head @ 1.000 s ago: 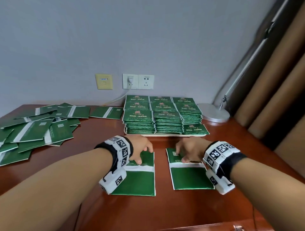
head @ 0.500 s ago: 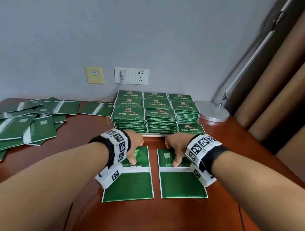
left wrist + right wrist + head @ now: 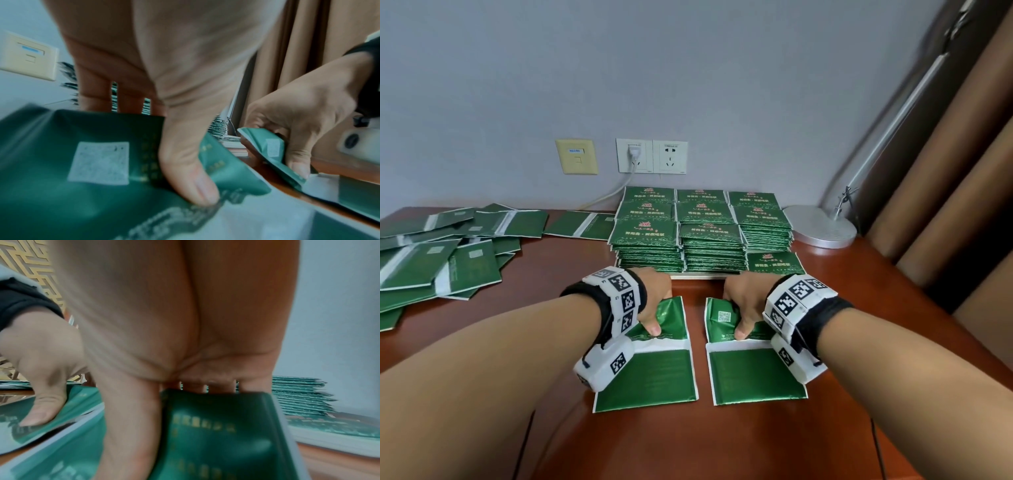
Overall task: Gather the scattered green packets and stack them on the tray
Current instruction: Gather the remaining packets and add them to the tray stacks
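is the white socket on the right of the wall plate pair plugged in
No: the right socket is empty in the head view, while the white plug sits in the left one.

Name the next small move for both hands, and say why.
Probably fold both far flaps toward you and press them flat. The left hand and right hand each pinch a lifted flap of an open packet, left and right, unlike the folded stacks on the tray.
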{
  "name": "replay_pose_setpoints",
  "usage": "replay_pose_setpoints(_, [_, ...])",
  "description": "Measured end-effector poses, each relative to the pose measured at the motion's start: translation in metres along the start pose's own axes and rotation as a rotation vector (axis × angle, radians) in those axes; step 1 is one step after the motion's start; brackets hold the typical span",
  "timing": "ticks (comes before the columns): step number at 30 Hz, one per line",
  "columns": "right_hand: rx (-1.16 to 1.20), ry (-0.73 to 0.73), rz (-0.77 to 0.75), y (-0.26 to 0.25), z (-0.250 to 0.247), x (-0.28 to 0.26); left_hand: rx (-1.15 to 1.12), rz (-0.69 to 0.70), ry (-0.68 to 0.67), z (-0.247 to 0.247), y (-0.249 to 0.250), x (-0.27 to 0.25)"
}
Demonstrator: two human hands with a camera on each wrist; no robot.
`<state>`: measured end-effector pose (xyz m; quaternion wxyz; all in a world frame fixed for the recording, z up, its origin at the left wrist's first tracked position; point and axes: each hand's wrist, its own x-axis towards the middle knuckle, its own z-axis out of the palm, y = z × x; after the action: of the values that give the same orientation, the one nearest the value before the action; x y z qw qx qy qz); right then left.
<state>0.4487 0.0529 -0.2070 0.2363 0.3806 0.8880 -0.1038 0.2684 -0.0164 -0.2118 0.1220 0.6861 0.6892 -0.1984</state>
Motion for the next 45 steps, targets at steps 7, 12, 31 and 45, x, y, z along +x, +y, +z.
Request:
replay_pose_setpoints(7, [-0.098,0.304,-0.001,-0.003,0.008,-0.021,-0.008,-0.033,0.242,0.002,0.0,-0.015])
replay_pose_setpoints(12, [-0.145,0.401,0.017,-0.006,0.009,-0.033,-0.029,-0.041,0.409,0.001,-0.004,-0.022])
replay_pose_setpoints(31, [-0.463,0.211,-0.031,-0.058,0.017,-0.032,0.149,0.046,0.146,0.02,0.002,-0.028])
replay_pose_setpoints(45, [-0.43,0.282,-0.014,-0.057,0.016,-0.023,0.133,0.095,0.28,0.029,0.001,-0.024])
